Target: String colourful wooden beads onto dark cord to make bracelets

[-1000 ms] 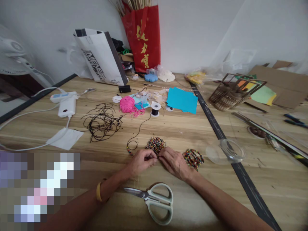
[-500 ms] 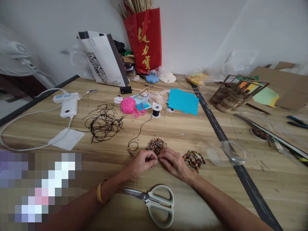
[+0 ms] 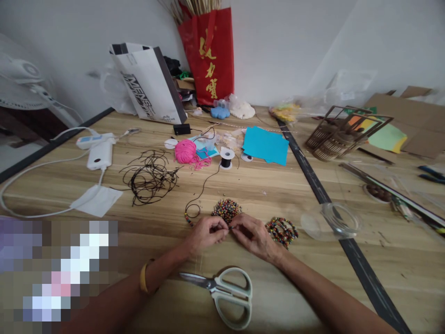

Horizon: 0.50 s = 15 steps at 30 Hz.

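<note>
My left hand [image 3: 207, 234] is closed in a pinch on the end of a black cord [image 3: 208, 177], which runs back to a small spool [image 3: 226, 158]. Several colored beads [image 3: 188, 219] are threaded on that cord, just left of the hand. Fingertips of my right hand [image 3: 253, 235] pinch a tiny dark bead [image 3: 231, 227] at the cord's end, almost touching the left fingers. Right behind both hands lies a pile of loose multicolored beads [image 3: 226, 208]. Finished-looking bead strands [image 3: 282, 231] lie coiled beside my right wrist. Scissors [image 3: 229, 294] with pale handles rest between my forearms.
A tangle of black cord [image 3: 151, 178] lies left. Pink yarn [image 3: 185, 151] and blue paper sheets [image 3: 266, 145] are farther back. A clear round container [image 3: 339, 221] sits right, near a wooden basket [image 3: 335, 137]. A white power bank [image 3: 99, 155] with cables is at left.
The right fingertips have shifted slightly right, away from the left ones, showing a small gap with the bead. Everything else looks the same apart from a slight camera shift.
</note>
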### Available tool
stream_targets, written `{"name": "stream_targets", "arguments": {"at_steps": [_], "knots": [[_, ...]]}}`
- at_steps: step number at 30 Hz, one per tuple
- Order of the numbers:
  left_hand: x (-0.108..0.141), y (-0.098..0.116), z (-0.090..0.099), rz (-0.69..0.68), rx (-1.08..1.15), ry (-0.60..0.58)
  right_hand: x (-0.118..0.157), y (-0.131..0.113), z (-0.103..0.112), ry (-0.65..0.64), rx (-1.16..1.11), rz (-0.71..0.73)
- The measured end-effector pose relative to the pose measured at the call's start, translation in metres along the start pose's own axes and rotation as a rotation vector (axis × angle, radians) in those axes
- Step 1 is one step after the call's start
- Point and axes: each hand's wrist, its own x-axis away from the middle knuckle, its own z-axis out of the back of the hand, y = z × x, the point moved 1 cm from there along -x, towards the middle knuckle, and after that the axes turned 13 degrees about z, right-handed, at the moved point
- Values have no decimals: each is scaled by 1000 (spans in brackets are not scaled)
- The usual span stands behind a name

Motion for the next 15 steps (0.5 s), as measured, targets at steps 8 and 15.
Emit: {"name": "stream_targets", "arguments": {"at_steps": [8, 15], "knots": [[-2, -4, 0, 4, -21, 11, 0, 1, 0, -6, -43, -35], [-2, -5, 1, -20, -8, 9, -1, 0, 1, 0, -67, -50]]}}
